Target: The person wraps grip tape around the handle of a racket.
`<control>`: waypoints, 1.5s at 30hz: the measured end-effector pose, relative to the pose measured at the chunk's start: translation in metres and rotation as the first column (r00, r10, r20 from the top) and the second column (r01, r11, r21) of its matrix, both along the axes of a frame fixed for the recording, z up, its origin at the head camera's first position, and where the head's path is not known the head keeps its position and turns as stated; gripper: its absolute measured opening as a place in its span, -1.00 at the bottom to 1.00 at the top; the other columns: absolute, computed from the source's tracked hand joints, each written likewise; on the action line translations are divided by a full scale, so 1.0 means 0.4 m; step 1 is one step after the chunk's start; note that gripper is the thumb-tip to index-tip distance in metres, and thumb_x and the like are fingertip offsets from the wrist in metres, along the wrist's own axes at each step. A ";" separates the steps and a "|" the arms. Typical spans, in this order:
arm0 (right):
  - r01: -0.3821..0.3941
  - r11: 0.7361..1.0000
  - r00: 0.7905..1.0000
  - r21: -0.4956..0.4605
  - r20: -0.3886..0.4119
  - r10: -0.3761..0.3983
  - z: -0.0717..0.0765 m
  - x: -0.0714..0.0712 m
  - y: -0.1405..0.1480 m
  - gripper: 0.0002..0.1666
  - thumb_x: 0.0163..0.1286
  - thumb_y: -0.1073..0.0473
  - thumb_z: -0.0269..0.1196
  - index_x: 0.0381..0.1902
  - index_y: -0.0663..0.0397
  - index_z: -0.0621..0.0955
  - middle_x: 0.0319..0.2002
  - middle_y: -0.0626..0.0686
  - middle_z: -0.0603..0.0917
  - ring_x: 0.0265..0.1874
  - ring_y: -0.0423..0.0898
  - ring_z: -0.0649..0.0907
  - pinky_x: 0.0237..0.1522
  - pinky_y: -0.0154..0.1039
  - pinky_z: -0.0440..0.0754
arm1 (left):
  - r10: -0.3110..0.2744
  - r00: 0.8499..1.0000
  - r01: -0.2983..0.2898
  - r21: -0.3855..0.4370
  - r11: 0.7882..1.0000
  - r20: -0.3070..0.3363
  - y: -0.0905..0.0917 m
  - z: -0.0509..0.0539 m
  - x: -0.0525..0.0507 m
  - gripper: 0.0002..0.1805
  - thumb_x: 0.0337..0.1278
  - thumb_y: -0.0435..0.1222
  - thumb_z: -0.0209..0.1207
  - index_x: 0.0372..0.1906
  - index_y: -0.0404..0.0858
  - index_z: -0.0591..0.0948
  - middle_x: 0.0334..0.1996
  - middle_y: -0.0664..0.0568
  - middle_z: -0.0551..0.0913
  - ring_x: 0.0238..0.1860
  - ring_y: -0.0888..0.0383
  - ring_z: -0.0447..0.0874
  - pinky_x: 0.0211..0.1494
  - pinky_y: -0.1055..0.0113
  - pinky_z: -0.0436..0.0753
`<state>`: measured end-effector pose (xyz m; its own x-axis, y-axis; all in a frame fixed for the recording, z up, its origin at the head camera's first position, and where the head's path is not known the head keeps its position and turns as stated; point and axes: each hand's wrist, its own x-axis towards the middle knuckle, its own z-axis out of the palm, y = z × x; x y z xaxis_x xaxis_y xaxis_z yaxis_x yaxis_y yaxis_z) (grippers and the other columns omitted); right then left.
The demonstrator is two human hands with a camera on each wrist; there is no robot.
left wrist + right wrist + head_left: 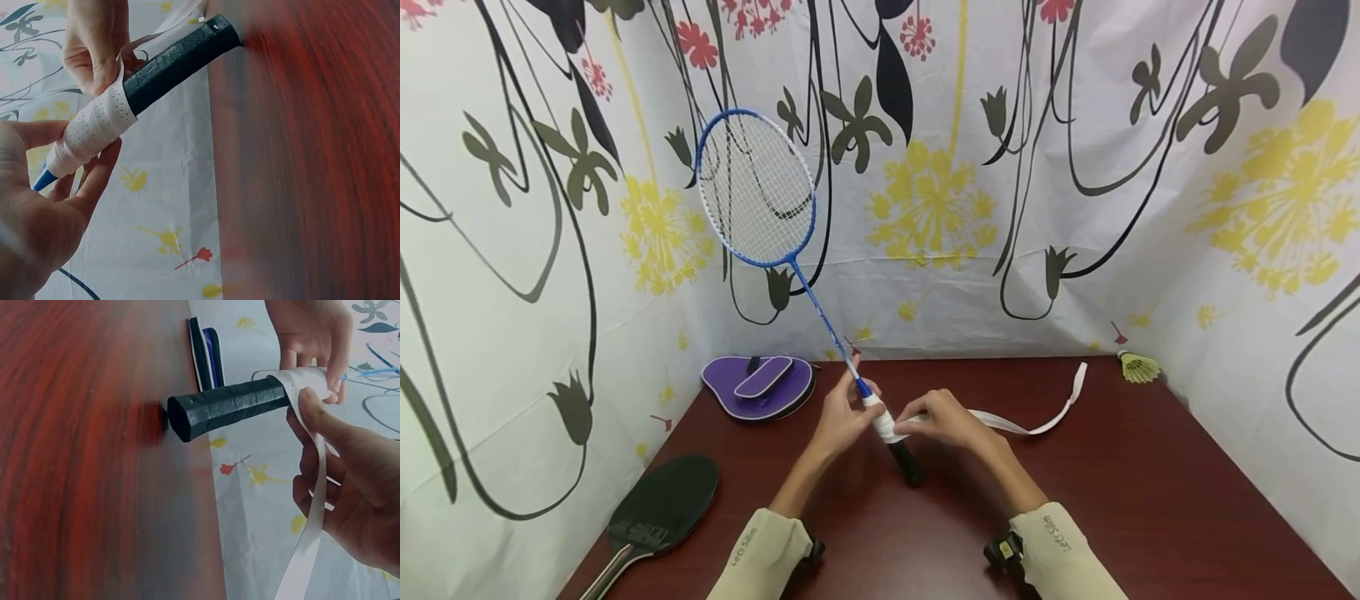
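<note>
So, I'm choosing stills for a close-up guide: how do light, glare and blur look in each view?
Head: bright, fairly even light, a soft sheen on the table, and the racket's strings readable; left wrist: perforations in the white wrap clear, table edge hazy; right wrist: dark handle well defined, table edge again soft and smeary.

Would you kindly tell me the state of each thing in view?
Racket: tilted, head up
Handle: partly wrapped, black end uncovered
Tape: partly wound, tail unwound
Case: lying flat
Paddle: flat, dark side up
Shuttlecock: on its side
Left hand: holding handle
Right hand: pinching tape
</note>
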<state>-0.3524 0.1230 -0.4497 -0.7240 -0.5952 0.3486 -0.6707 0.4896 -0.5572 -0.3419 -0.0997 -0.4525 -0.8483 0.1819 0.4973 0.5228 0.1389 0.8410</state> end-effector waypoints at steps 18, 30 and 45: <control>0.036 0.999 0.997 0.037 -0.064 -0.034 -0.019 0.007 -0.026 -0.76 0.33 -0.04 0.49 -0.24 -0.02 0.86 -0.35 -0.17 0.83 -0.54 -0.40 0.52 -0.46 -0.43 0.52 | 0.196 0.978 -0.204 -0.137 0.969 -0.071 0.009 -0.015 0.010 0.07 0.09 -0.27 0.54 0.63 -0.31 0.17 -0.27 0.00 0.75 -0.30 0.19 0.72 -0.16 0.40 0.66; -0.056 0.998 0.996 0.020 0.064 0.054 -0.018 0.002 -0.009 -0.72 0.48 0.06 0.36 0.01 0.07 0.81 -0.13 -0.06 0.84 -0.29 -0.35 0.71 -0.27 -0.37 0.67 | 0.014 1.000 -0.013 -0.071 0.997 0.011 0.001 0.005 0.017 0.08 0.13 -0.61 0.31 0.66 -0.33 -0.04 -0.11 -0.37 0.72 -0.13 -0.23 0.79 -0.08 0.36 0.69; 0.047 0.998 0.994 0.046 -0.099 -0.043 -0.020 0.010 -0.031 -0.78 0.43 -0.03 0.40 -0.18 -0.05 0.83 -0.28 -0.20 0.82 -0.27 -0.32 0.71 -0.19 -0.31 0.67 | 0.096 0.994 -0.099 -0.056 0.993 -0.052 0.000 -0.019 -0.005 -0.02 0.14 -0.58 0.33 0.64 -0.27 0.14 -0.06 -0.19 0.74 -0.20 0.00 0.75 -0.19 0.34 0.73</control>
<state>-0.3483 0.1108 -0.4576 -0.7141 -0.5805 0.3913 -0.6977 0.5451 -0.4648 -0.3437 -0.0995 -0.4601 -0.8382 0.1296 0.5298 0.5449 0.2398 0.8035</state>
